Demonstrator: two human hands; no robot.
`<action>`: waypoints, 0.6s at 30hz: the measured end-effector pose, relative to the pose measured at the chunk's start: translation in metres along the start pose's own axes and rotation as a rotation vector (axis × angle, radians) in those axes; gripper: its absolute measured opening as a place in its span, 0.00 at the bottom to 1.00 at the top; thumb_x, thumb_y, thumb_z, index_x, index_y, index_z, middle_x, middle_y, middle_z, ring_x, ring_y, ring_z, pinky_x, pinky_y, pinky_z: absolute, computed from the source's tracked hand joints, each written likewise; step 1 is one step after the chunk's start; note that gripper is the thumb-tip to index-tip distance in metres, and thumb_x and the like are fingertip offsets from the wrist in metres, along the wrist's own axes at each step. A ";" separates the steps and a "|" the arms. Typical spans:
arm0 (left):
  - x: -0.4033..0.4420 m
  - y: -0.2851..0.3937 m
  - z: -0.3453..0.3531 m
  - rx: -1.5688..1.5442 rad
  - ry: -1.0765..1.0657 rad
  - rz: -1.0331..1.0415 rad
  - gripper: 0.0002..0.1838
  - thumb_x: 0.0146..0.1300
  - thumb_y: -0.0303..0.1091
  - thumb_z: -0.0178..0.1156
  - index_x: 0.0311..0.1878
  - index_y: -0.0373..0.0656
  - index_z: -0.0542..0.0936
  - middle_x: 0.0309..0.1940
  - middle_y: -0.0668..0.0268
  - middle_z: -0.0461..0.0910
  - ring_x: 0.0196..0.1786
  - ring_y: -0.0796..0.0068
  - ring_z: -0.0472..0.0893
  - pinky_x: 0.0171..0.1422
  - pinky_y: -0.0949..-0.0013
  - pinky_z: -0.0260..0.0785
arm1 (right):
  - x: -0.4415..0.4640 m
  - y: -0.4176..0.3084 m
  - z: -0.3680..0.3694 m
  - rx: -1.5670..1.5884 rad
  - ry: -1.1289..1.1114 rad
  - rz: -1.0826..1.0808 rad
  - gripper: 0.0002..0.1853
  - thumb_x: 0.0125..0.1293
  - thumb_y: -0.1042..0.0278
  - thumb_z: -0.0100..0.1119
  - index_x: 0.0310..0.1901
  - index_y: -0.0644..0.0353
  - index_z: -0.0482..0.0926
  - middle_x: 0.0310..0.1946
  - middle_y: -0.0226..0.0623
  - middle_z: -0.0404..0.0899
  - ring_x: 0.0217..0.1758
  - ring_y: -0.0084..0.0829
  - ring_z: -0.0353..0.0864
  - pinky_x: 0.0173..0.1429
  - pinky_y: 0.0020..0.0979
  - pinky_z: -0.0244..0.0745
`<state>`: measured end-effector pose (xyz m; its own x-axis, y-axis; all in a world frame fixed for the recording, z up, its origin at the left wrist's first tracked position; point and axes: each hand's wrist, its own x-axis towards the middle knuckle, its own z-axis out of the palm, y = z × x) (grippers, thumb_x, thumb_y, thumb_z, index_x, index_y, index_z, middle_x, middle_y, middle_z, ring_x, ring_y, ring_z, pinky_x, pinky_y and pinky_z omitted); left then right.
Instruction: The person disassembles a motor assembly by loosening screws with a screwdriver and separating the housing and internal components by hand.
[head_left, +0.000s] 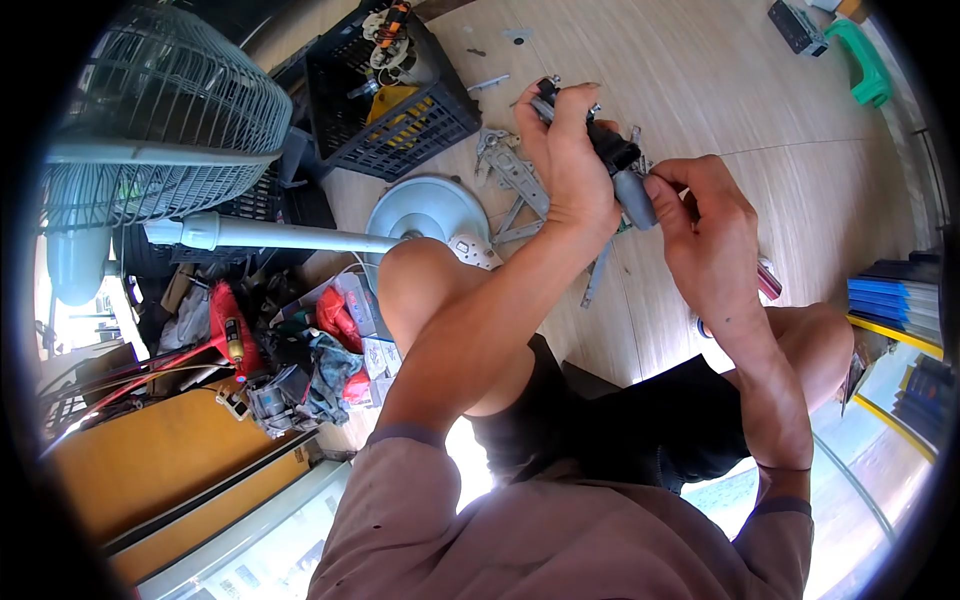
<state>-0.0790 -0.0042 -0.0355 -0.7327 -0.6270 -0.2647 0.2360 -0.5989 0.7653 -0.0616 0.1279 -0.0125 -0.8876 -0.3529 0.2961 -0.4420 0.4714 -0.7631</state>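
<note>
A small dark mechanical part with a rounded grey end is held up between both hands, above the floor. My left hand is closed around its upper portion, and small metal bits show past the fingers. At the grey end, my right hand has its thumb and index finger pinched on the edge of the part; what exactly lies between these fingertips is too small to make out. Below the hands, metal brackets lie on the floor, partly hidden by my left hand and forearm.
A fan on a round base stands at the left. Behind it is a black crate with parts inside. Cluttered items lie lower left. A green object sits at the upper right; blue stacked items are at the right.
</note>
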 end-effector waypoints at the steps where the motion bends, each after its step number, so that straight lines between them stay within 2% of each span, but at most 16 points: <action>1: 0.000 0.000 0.000 -0.001 0.008 0.003 0.20 0.55 0.42 0.64 0.46 0.50 0.66 0.37 0.66 0.69 0.32 0.69 0.76 0.25 0.62 0.69 | 0.000 -0.001 0.002 0.010 0.007 0.003 0.05 0.66 0.73 0.63 0.43 0.60 0.81 0.36 0.42 0.79 0.31 0.45 0.83 0.35 0.40 0.76; 8: -0.001 0.000 0.000 -0.010 -0.003 -0.005 0.21 0.55 0.41 0.64 0.48 0.49 0.66 0.35 0.65 0.69 0.32 0.69 0.75 0.26 0.61 0.69 | -0.001 -0.003 0.010 0.011 0.038 -0.062 0.09 0.67 0.72 0.62 0.48 0.58 0.83 0.36 0.41 0.80 0.33 0.45 0.83 0.36 0.40 0.77; 11: -0.001 -0.001 0.001 -0.011 -0.009 0.018 0.22 0.55 0.42 0.65 0.48 0.48 0.67 0.35 0.64 0.69 0.32 0.68 0.75 0.28 0.61 0.69 | 0.000 -0.001 0.013 0.000 0.079 -0.103 0.08 0.65 0.73 0.63 0.46 0.59 0.84 0.35 0.40 0.80 0.33 0.44 0.83 0.36 0.39 0.77; 14: -0.004 0.003 0.002 -0.063 0.011 -0.021 0.27 0.56 0.36 0.65 0.57 0.46 0.66 0.35 0.66 0.71 0.29 0.75 0.73 0.29 0.68 0.68 | 0.001 0.001 0.013 -0.003 0.083 -0.132 0.08 0.63 0.74 0.64 0.44 0.59 0.84 0.34 0.40 0.79 0.31 0.44 0.83 0.35 0.39 0.77; 17: 0.001 -0.001 0.000 0.028 0.008 0.063 0.24 0.54 0.42 0.66 0.50 0.48 0.66 0.34 0.63 0.70 0.30 0.67 0.75 0.26 0.60 0.69 | 0.001 -0.001 0.011 -0.072 0.095 -0.178 0.07 0.61 0.75 0.65 0.42 0.60 0.84 0.32 0.40 0.79 0.29 0.43 0.82 0.34 0.38 0.77; 18: 0.003 -0.001 -0.001 0.017 0.011 0.064 0.25 0.54 0.41 0.65 0.51 0.48 0.66 0.34 0.63 0.70 0.29 0.67 0.75 0.25 0.60 0.69 | 0.000 -0.001 0.012 -0.073 0.097 -0.188 0.07 0.61 0.75 0.65 0.41 0.60 0.84 0.31 0.40 0.79 0.29 0.43 0.82 0.33 0.38 0.77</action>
<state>-0.0811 -0.0059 -0.0380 -0.7091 -0.6696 -0.2212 0.2711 -0.5484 0.7910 -0.0601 0.1181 -0.0188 -0.7956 -0.3625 0.4853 -0.6057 0.4630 -0.6472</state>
